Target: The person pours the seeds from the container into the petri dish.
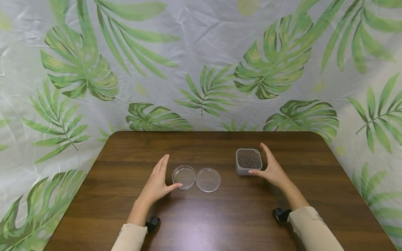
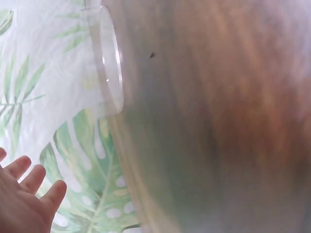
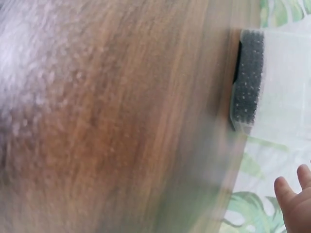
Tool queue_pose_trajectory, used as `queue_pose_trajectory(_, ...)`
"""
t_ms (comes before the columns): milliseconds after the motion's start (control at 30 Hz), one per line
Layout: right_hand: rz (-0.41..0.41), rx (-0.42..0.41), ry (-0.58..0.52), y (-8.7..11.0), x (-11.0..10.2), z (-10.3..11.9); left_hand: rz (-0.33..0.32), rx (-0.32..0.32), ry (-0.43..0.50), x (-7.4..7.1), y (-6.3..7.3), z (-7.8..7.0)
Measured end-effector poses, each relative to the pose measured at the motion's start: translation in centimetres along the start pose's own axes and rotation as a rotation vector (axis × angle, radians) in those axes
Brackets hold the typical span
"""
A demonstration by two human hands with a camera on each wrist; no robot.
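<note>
Two clear round dishes stand side by side in the head view, a left dish (image 1: 184, 176) with raised walls and a flatter right dish (image 1: 208, 180). My left hand (image 1: 158, 182) is beside the left dish, fingers extended and thumb tip overlapping its near rim. Farther right stands a clear square plastic tub (image 1: 243, 172) with dark, soil-like grains (image 1: 247, 162) at the bottom. Around its right side my right hand (image 1: 274, 170) spreads, thumb at the near rim and straight fingers beyond the right wall. In the right wrist view, the fingers (image 3: 286, 191) appear apart from the tub (image 3: 286, 85).
The dark wooden table (image 1: 207, 219) has rounded far corners. Behind it hangs a pale leaf-patterned cloth (image 1: 207, 45), right along the far edge. Each wrist wears a small black camera (image 1: 153, 223), and pale sleeves cover the forearms.
</note>
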State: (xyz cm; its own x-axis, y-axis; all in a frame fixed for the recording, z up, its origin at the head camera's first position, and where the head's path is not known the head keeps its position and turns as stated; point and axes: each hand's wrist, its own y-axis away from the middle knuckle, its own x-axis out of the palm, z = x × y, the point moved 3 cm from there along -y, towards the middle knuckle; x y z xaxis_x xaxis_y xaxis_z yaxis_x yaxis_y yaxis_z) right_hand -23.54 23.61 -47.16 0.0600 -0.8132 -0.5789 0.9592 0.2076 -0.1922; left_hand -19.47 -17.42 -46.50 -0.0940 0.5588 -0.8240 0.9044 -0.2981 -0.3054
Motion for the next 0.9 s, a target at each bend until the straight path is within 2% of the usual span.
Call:
queue_pose_trajectory(133,-0.007,0.009,-0.031,-0.1,0.4,-0.2,-0.003,-0.047,0.09,0.7,0.3,0.4)
queue_pose_trajectory(333,0.0,0.026,-0.106,-0.1,0.9,-0.6,0.021,-0.119,0.205,1.8,0.5,0.9)
queue_pose_trajectory(467,0.01,0.025,-0.168,-0.3,1.2,-1.1,0.037,-0.165,0.313,2.3,0.6,1.3)
queue_pose_trajectory(567,0.015,0.03,-0.196,-0.4,1.4,-1.4,0.05,-0.168,0.402,2.5,0.7,1.4)
queue_pose_trajectory(633,0.015,0.035,-0.203,-0.4,1.5,-1.6,0.048,-0.169,0.484,2.2,0.8,1.0)
queue_pose_trajectory(800,0.021,0.053,-0.2,-0.4,1.7,-1.8,0.055,-0.172,0.615,1.6,1.0,0.0)
queue_pose_trajectory(900,0.027,0.063,-0.198,-0.4,1.7,-1.9,0.062,-0.178,0.628,2.3,1.1,0.5)
